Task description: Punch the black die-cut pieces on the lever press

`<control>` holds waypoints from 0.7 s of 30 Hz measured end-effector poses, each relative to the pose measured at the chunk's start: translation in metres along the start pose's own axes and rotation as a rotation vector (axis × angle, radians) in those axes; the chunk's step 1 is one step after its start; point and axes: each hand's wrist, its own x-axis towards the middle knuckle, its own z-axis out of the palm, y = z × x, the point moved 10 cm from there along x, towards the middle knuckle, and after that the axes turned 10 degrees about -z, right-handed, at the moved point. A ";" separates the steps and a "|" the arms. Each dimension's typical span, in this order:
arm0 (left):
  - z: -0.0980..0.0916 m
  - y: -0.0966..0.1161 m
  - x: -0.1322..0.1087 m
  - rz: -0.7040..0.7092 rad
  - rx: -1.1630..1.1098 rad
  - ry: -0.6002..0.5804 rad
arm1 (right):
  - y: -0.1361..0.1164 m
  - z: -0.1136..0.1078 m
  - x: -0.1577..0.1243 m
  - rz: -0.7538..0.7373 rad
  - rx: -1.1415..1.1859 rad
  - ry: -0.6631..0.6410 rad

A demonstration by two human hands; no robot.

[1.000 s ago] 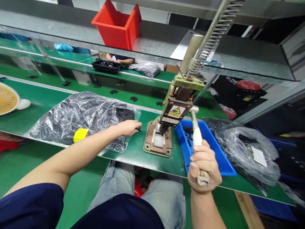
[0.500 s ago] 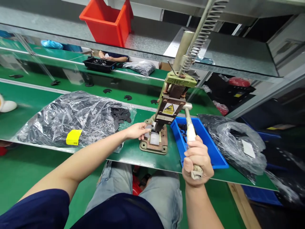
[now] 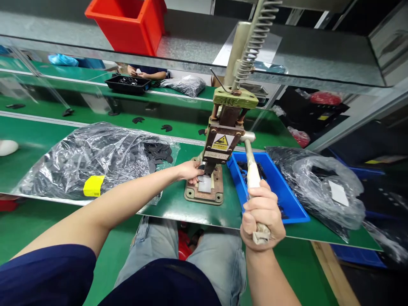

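A green hand press (image 3: 223, 144) with a yellow warning label stands on the green bench. Around its wrapped lever (image 3: 253, 174), my right hand (image 3: 263, 214) is closed. At the press base (image 3: 208, 196), my left hand (image 3: 190, 171) pinches a small flat dark piece (image 3: 201, 168), partly hidden by the fingers, just under the press head. A pale plate (image 3: 204, 184) lies on the base below these fingers. Left of the press, a clear plastic bag (image 3: 79, 157) holds many flat black pieces (image 3: 157, 154), some showing at its mouth.
Right of the press is a blue bin (image 3: 291, 204) with dark parts, then another plastic bag (image 3: 328, 182). Black pieces (image 3: 166, 127) lie on the green strip behind. A red bin (image 3: 127, 25) sits on the overhead shelf; beyond, another person's hands (image 3: 140, 73) work near a black tray (image 3: 127, 85).
The view has shifted slightly. My left hand still pinches at the base, and the dark piece in it sits more upright. My right hand keeps hold of the lever, which looks nearly unmoved.
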 end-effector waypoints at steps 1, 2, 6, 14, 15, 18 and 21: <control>0.000 0.000 0.000 -0.026 0.006 0.006 | 0.000 0.000 0.000 -0.005 0.000 -0.002; 0.001 0.000 0.000 -0.045 0.014 0.013 | 0.000 -0.001 -0.001 -0.009 -0.001 -0.006; 0.003 0.010 -0.009 0.018 0.124 0.098 | 0.001 -0.001 0.001 -0.006 -0.010 -0.024; -0.025 0.016 -0.057 0.500 0.579 0.194 | 0.000 -0.001 0.006 -0.031 -0.040 -0.011; -0.048 0.013 -0.059 0.512 0.660 0.302 | 0.000 0.000 0.006 -0.028 -0.040 -0.006; -0.124 -0.002 -0.051 0.365 0.882 0.617 | 0.000 0.001 0.006 -0.013 -0.041 0.007; -0.161 -0.020 -0.027 0.218 1.044 0.581 | -0.001 0.000 0.005 -0.014 -0.043 0.032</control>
